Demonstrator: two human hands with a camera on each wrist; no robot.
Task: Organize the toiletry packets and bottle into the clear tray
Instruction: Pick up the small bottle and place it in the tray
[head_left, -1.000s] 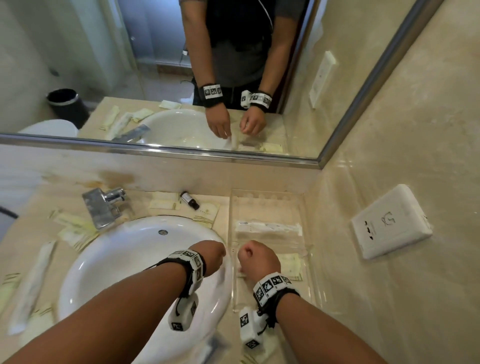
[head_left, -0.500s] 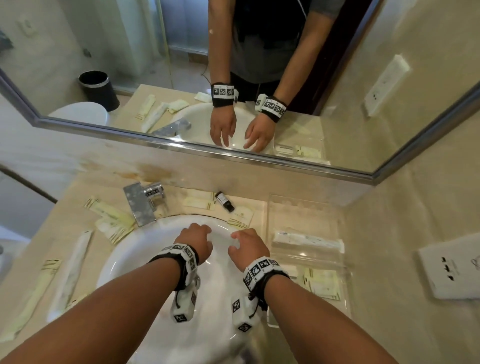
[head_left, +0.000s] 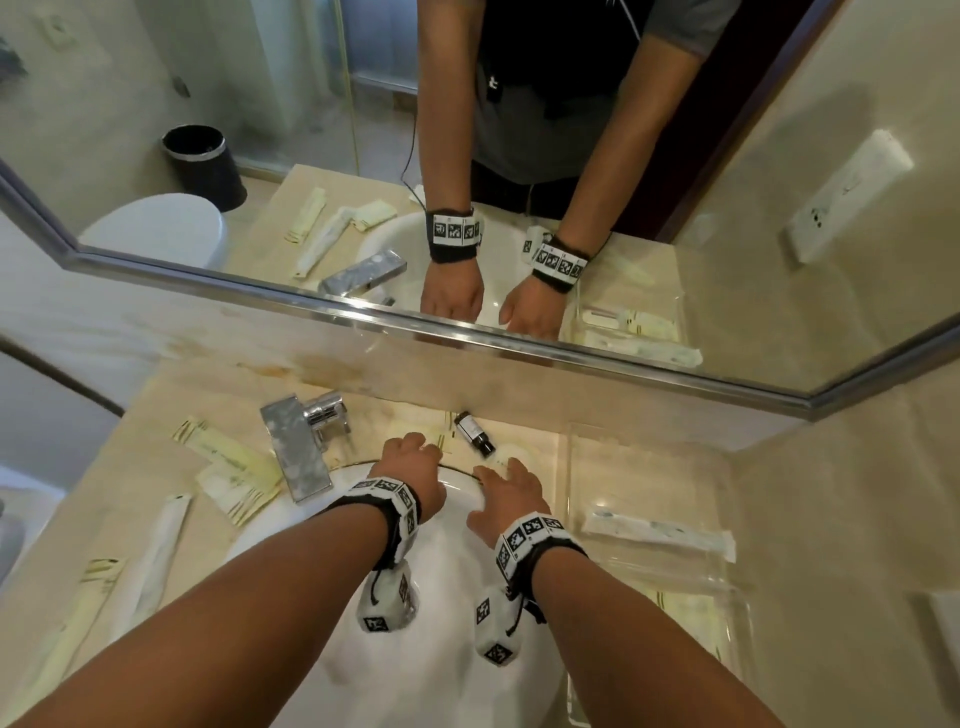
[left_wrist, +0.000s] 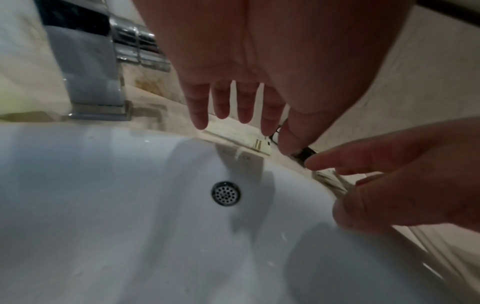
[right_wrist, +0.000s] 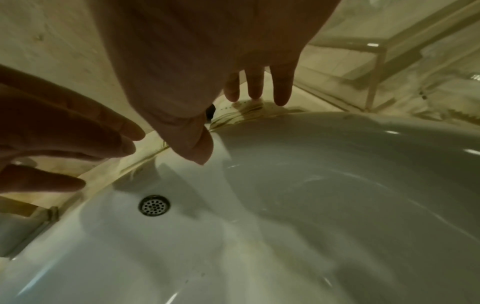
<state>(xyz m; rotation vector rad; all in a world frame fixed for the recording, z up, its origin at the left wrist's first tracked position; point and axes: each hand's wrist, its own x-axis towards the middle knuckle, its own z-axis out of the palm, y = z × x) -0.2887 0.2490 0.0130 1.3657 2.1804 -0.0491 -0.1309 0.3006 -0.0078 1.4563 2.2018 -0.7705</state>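
A small dark bottle (head_left: 474, 434) lies on the counter behind the sink. My left hand (head_left: 410, 462) hovers open over a cream packet (left_wrist: 233, 135) at the back rim, its fingers (left_wrist: 245, 107) straight. My right hand (head_left: 511, 488) is open too, spread above another cream packet (right_wrist: 244, 111) just right of the bottle's cap (left_wrist: 305, 153). Neither hand holds anything. The clear tray (head_left: 649, 467) stands to the right, holding a long white packet (head_left: 657, 532) and a yellowish packet (head_left: 680, 608). Several more packets (head_left: 228, 467) and a long white one (head_left: 156, 561) lie left of the sink.
A chrome faucet (head_left: 301, 447) stands behind the white sink (head_left: 441, 649) on the left. The mirror's metal frame (head_left: 467, 332) runs just beyond the counter. The beige wall closes in right of the tray.
Both hands went from curled fists near the tray's front to open hands reaching forward over the sink's back rim by the bottle.
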